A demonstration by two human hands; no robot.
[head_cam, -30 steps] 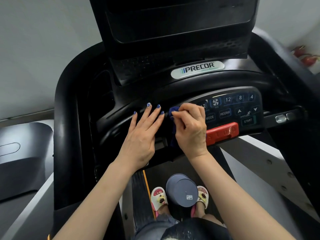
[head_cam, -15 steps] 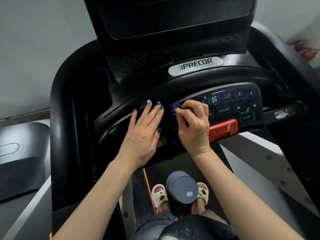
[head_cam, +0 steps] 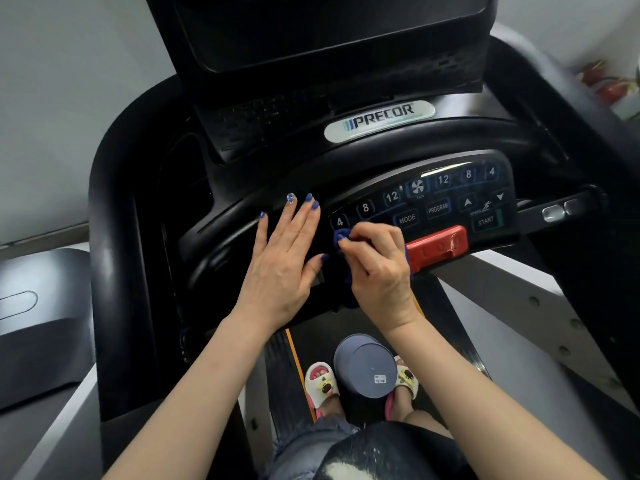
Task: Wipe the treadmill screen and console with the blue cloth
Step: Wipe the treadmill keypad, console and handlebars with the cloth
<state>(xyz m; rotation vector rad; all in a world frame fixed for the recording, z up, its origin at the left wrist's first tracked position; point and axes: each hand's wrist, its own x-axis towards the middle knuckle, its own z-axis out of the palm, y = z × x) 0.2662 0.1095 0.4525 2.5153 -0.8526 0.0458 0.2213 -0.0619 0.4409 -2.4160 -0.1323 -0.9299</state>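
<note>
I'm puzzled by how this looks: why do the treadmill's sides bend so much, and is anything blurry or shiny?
Head view: the wide-angle lens bows the black treadmill frame; the silver PRECOR badge catches glare; red objects at the right edge are blurred; the keypad stays sharp.

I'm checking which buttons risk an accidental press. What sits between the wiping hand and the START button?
In the head view, the red stop bar lies between the right hand, gripping the blue cloth, and the START button.
</note>
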